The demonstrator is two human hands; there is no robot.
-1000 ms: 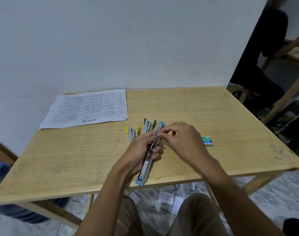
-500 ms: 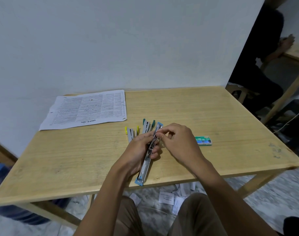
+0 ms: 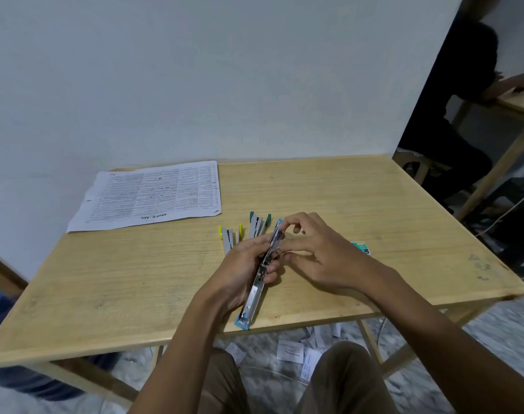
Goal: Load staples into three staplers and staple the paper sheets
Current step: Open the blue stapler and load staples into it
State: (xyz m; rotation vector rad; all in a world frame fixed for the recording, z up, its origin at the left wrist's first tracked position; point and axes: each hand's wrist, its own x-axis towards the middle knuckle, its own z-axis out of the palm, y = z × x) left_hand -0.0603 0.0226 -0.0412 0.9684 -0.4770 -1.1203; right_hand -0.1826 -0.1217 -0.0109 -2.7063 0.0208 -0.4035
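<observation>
Dim, even indoor light, soft faint shadows, wide-angle bending at edges, blurred lower corners, no glare

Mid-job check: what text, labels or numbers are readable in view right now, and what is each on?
"GRUP D - AKIL": heading on the paper sheets, upside down from here.
Body print on those sheets: too small to read.
Label on the staple box: blurred.
Print on the floor slips: too small.
Marks on the blue stapler in the left hand: none readable.

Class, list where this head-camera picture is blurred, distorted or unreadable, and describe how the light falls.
Head view: soft, even light, no glare on the table; wide-angle lens bows its edges; floor at lower right smeared; fine print on the paper sheets too small to read.
</observation>
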